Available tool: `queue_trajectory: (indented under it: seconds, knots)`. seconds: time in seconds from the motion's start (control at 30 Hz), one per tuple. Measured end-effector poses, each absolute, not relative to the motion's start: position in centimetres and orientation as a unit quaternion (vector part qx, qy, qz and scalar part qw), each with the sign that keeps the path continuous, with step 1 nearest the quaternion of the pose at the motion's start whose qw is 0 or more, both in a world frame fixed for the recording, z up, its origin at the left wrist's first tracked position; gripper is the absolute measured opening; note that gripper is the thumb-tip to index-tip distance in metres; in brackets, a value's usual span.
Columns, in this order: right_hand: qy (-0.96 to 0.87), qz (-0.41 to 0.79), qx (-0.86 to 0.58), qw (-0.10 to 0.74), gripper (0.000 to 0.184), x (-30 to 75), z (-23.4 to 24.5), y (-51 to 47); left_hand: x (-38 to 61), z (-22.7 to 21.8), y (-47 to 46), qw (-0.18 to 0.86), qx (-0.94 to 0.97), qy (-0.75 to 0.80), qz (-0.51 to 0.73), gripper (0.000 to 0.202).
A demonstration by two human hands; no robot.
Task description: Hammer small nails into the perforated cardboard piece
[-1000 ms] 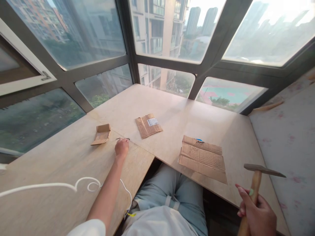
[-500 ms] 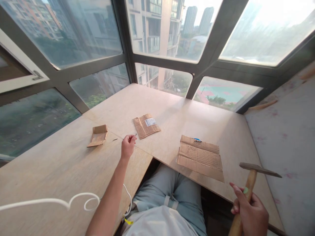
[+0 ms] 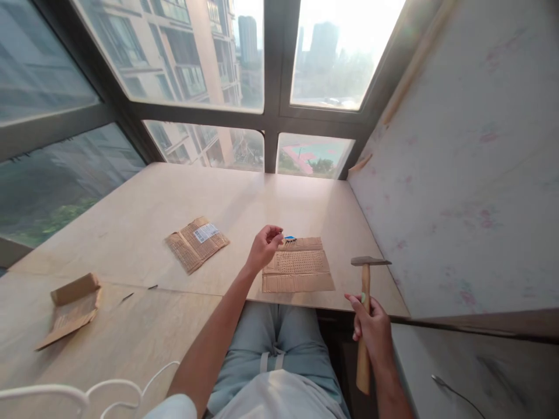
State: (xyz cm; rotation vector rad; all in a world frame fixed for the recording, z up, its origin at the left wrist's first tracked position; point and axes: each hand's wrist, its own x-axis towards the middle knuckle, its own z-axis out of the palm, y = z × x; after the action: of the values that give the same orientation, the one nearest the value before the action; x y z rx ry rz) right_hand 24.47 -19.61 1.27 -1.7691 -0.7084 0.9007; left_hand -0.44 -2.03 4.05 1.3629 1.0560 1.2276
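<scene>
My left hand (image 3: 264, 245) is pinched around a small dark nail (image 3: 281, 231), mostly hidden by the fingertips. It hovers over the upper left corner of a flat cardboard sheet (image 3: 301, 283) marked with rows of small holes. At that sheet's far edge lies a small blue piece (image 3: 290, 238) with several dark nails (image 3: 289, 242) beside it. Fingers of my right hand (image 3: 374, 327) wrap the wooden handle of a hammer (image 3: 365, 280), held upright to the right of the sheet, its metal head on top. The index finger points left.
Another cardboard piece (image 3: 192, 247) with a white label lies left of centre. Farther left are a folded cardboard piece (image 3: 74, 311) and two loose dark nails (image 3: 127, 296). A white cable (image 3: 116, 384) curls at lower left. Windows and a papered wall (image 3: 458, 203) border the tabletop.
The view has turned right. My left hand has carried the nail from the left part of the table across to the holed cardboard sheet. My right hand still grips the hammer.
</scene>
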Motion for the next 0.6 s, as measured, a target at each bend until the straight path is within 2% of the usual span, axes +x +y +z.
queue_trajectory:
  seconds: [0.27,0.6]
  knots:
    - [-0.266,0.383,-0.709,0.529,0.044,25.7,0.7,-19.9,2.7,2.7,3.1,0.369,0.723,0.429,0.396,0.031]
    - [-0.262,0.405,-0.684,0.547,0.042,26.0,1.3,-19.0,3.4,0.7,4.4,0.296,0.803,0.405,0.323,0.019]
